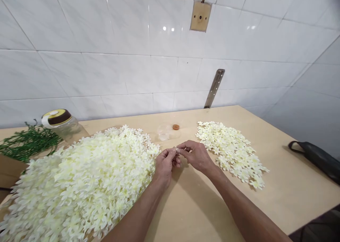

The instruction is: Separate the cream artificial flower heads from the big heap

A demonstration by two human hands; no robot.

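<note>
A tiny flower (177, 149) sat mid-frame, pinched between both hands. The left hand (164, 163) and right hand (196, 155) had their fingers (171, 152) closed on it, tips touching. The big pile (79, 185) lay beside the left hand, the small pile (231, 151) near the right. The table (191, 203) was pale wood, under a white wall (106, 57).

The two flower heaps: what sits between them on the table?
In the head view, the left hand and right hand pinch a small white piece together. Behind them lie a clear plastic bit and a brown disc.
</note>
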